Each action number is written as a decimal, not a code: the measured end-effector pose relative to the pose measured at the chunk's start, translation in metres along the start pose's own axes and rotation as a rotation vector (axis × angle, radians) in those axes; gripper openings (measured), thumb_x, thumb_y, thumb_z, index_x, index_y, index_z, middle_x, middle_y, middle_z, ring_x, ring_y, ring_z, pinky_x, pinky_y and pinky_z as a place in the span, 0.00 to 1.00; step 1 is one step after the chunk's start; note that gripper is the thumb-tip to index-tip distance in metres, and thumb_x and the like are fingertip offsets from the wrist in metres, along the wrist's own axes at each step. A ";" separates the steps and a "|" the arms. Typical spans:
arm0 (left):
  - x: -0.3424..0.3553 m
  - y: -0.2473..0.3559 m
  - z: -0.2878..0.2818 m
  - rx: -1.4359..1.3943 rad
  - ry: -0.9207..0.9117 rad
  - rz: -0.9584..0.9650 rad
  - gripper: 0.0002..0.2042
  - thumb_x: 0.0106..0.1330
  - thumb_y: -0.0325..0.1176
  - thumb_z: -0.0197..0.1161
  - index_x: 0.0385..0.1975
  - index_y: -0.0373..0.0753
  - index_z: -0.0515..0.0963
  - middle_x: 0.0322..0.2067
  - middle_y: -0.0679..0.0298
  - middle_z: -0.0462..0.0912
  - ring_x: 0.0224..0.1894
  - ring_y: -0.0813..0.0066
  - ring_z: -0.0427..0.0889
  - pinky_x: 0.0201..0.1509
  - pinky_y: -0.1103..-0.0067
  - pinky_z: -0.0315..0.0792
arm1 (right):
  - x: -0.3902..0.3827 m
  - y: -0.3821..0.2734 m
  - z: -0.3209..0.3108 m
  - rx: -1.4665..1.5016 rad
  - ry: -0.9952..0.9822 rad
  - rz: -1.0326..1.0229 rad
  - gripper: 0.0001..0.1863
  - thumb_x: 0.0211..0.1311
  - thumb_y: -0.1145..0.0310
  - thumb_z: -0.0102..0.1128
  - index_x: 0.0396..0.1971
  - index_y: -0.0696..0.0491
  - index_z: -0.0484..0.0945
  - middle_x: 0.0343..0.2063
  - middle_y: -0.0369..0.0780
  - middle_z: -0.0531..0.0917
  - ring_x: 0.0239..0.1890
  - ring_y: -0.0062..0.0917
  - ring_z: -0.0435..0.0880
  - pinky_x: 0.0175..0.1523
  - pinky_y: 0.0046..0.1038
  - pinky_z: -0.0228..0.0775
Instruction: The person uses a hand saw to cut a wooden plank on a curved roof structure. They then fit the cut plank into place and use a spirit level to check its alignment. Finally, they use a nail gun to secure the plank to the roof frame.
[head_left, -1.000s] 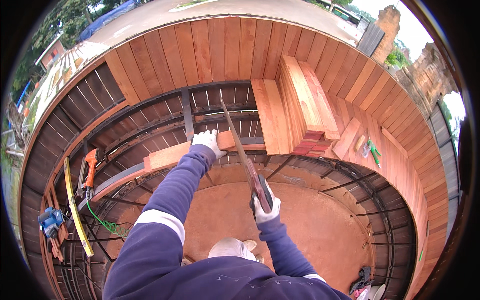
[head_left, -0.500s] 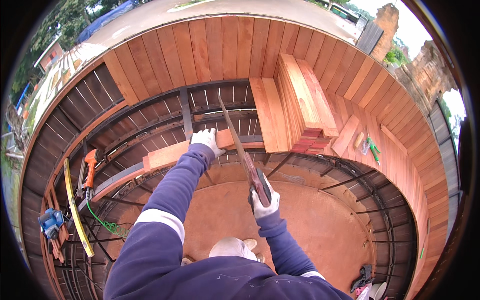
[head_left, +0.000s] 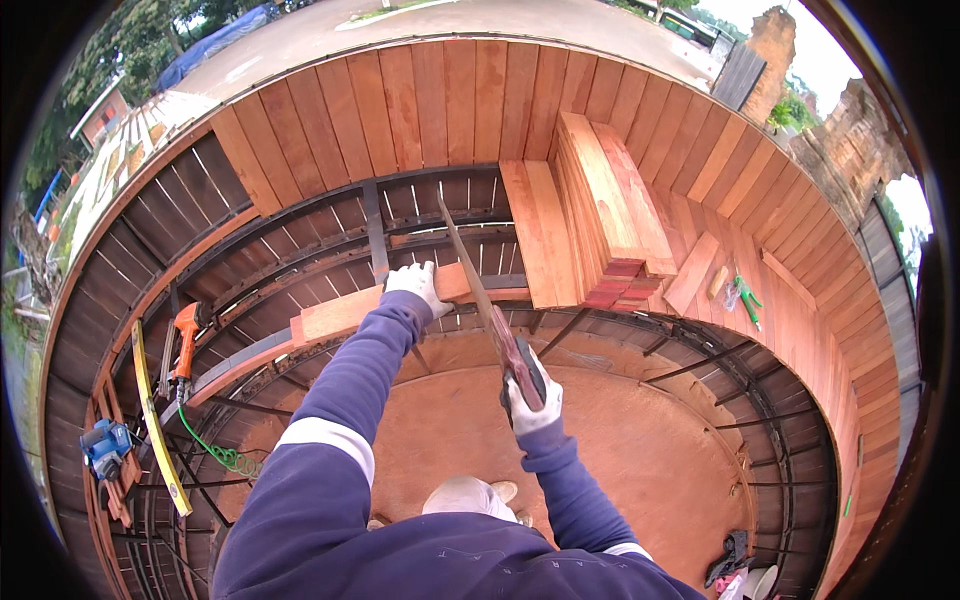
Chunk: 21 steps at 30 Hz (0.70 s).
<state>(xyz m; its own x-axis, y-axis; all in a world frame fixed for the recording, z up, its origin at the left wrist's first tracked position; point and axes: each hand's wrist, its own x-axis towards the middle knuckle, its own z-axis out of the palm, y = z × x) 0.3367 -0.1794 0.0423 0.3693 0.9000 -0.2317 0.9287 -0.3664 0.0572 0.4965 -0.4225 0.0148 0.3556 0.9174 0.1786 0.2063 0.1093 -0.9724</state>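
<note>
My right hand [head_left: 537, 400], in a white and dark work glove, is closed around the handle of a handsaw [head_left: 484, 298]. Its long blade points away from me and crosses the right end of a reddish wooden board [head_left: 340, 316]. That board lies along the curved bench frame. Just left of the blade, my gloved left hand [head_left: 418, 288] grips the board from above, its fingers bent over the far edge. Whether the teeth have cut into the wood cannot be made out.
A stack of planks [head_left: 600, 220] stands right of the saw, with green-handled pliers [head_left: 748, 302] beyond it. On the left are an orange nail gun [head_left: 184, 340] with a green hose, a yellow spirit level [head_left: 155, 420] and a blue power tool [head_left: 104, 447]. Dark frame bars [head_left: 375, 230] leave gaps.
The whole view has shifted very slightly. Both hands keep their grips, and the saw stays across the board in nearly the same position.
</note>
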 end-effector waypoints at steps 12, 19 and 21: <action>0.003 0.000 0.003 0.013 -0.010 -0.009 0.40 0.57 0.61 0.70 0.64 0.38 0.70 0.57 0.54 0.80 0.61 0.58 0.79 0.65 0.66 0.71 | -0.003 -0.028 -0.008 -0.093 0.017 -0.139 0.27 0.63 0.79 0.62 0.64 0.61 0.74 0.31 0.39 0.85 0.29 0.17 0.81 0.36 0.24 0.75; 0.003 -0.004 0.005 -0.002 0.002 -0.019 0.40 0.54 0.62 0.71 0.60 0.40 0.72 0.55 0.54 0.80 0.59 0.58 0.80 0.64 0.66 0.73 | -0.079 -0.036 -0.051 -0.013 -0.033 0.137 0.31 0.60 0.79 0.61 0.66 0.62 0.73 0.30 0.39 0.85 0.28 0.17 0.82 0.36 0.22 0.77; 0.002 -0.003 0.006 0.008 0.000 -0.025 0.42 0.54 0.62 0.71 0.63 0.39 0.70 0.56 0.55 0.79 0.60 0.58 0.79 0.65 0.66 0.72 | -0.111 -0.045 -0.067 -0.115 -0.027 0.156 0.30 0.60 0.78 0.60 0.66 0.62 0.73 0.29 0.39 0.85 0.28 0.17 0.82 0.36 0.23 0.77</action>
<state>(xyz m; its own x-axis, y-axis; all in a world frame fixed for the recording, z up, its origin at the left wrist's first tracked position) 0.3343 -0.1780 0.0359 0.3463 0.9087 -0.2332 0.9372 -0.3460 0.0434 0.5089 -0.5550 0.0483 0.3674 0.9298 0.0213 0.2536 -0.0781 -0.9641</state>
